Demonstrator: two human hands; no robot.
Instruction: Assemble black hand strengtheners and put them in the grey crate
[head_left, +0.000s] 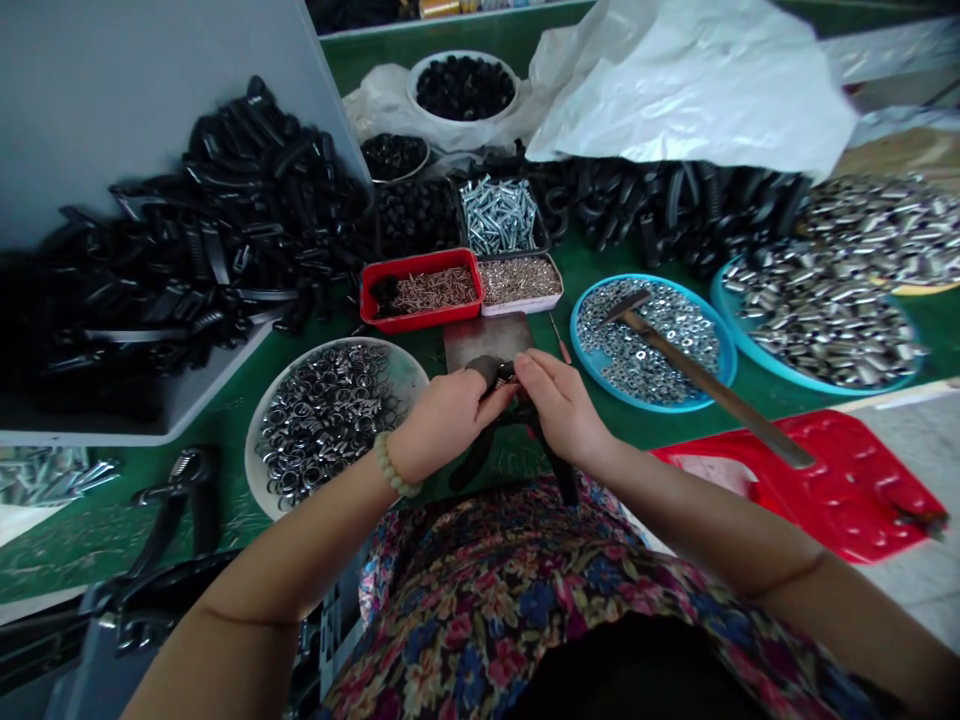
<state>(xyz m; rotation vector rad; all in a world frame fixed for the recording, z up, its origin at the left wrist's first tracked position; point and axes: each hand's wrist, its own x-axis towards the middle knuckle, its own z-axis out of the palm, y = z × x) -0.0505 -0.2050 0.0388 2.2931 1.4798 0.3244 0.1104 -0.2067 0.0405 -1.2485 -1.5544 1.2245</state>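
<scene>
Both my hands are at the middle, over a small metal plate [487, 338] on the green bench, closed round a black two-handled hand grip [559, 465]. My left hand [442, 415], with a beaded bracelet at the wrist, pinches its upper left part. My right hand [559, 405] has thumb and fingers together at its top, where a small metallic part shows. The handles spread downward towards my lap. My fingers hide most of the joint. Left of them lies a white dish [259, 465] of shiny metal rings or springs.
A red box [365, 300] of small screws sits ahead, beside a white box [525, 304] of tiny metal parts. A hammer [697, 378] lies across a blue dish [581, 355] of nuts. Black handles [255, 200] fill a grey bin [180, 415] at left. Another hand grip [180, 500] stands below it.
</scene>
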